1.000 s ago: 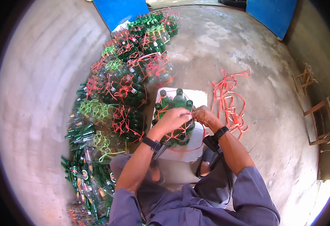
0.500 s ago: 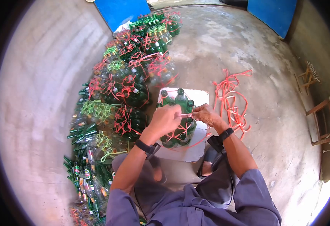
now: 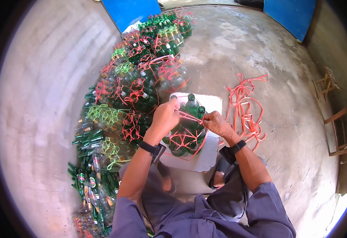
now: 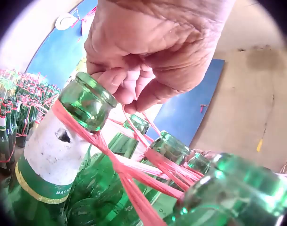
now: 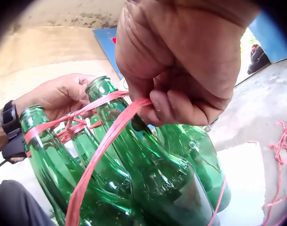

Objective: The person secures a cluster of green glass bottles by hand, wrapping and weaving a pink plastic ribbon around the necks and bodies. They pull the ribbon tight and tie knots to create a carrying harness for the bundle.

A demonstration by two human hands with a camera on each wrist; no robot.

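A cluster of green glass bottles stands upright on a white board, with pinkish-red plastic twine looped round and between the necks. My left hand is above the left side of the cluster, its thumb and fingertips pinching twine in the left wrist view. At the cluster's right side, my right hand pinches the twine close beside a bottle neck. Strands stretch between both hands. One bottle near the left hand has a white and green neck label.
Many bottles bundled with red and green twine fill the floor on the left; loose bottles lie nearer. A heap of red twine lies on the floor to the right. Wooden stools stand by the right wall.
My left hand has moved left and slightly up, away from my right hand, drawing the twine out between them. My right hand has stayed near the same bottle.
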